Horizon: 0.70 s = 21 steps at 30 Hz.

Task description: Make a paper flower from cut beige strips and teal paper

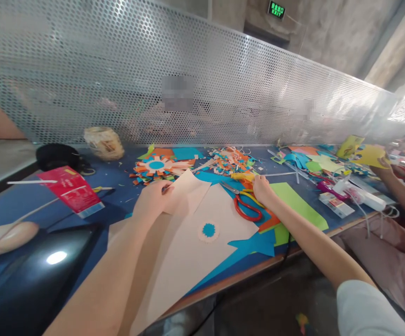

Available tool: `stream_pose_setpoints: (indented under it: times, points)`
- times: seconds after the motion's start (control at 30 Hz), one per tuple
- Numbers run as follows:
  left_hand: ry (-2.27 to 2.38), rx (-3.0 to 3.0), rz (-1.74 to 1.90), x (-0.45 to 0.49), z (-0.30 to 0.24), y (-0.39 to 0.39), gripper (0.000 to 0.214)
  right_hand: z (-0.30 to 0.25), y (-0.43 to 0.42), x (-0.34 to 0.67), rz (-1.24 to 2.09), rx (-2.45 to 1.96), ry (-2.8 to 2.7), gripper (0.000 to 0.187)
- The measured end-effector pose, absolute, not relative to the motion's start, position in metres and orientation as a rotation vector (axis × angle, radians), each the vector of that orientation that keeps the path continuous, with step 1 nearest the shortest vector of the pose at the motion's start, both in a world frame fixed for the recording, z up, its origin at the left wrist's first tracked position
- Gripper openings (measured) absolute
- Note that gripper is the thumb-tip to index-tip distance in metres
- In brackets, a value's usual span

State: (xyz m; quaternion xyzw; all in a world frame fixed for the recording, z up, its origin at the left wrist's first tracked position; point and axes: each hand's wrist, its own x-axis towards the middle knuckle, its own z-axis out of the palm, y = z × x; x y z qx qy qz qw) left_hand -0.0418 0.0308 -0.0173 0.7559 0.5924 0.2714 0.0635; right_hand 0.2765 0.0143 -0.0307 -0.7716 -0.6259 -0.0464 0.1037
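My left hand (155, 196) pinches the edge of a small sheet of pale paper (191, 189), raised over a larger pale sheet (184, 247). A small white scalloped disc with a blue centre (209, 230) lies on that large sheet. My right hand (263, 190) is closed around what looks like a yellow glue gun (241, 177); its grip is partly hidden by my fingers. Just below and left of this hand rest red-handled scissors (246, 210), blades apart. Blue paper (254, 245) and green paper (296, 205) lie underneath and alongside.
Behind stand a paper flower (156, 165), a heap of scraps (232, 161) and a perforated metal screen (219, 88). A red packet (71, 189), a dark tablet-like panel (44, 270) and a jar (104, 142) are leftward. At right, another person's hand (380, 170) is near yellow paper.
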Motion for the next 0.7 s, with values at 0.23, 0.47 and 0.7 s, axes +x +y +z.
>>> stream_pose_setpoints:
  times: [0.23,0.47,0.7]
  points:
    - [1.819,2.218,0.82,-0.044,-0.015,0.031,0.024,-0.019,0.002,0.271,-0.327,-2.24,-1.871,0.028]
    - [1.84,2.208,0.797,-0.044,-0.018,0.035,0.025,0.0,-0.051,0.245,-0.317,-2.169,-2.143,0.035]
    - [1.848,2.175,0.835,-0.043,-0.026,0.042,0.031,0.008,-0.058,0.239,-0.153,-2.312,-2.352,0.032]
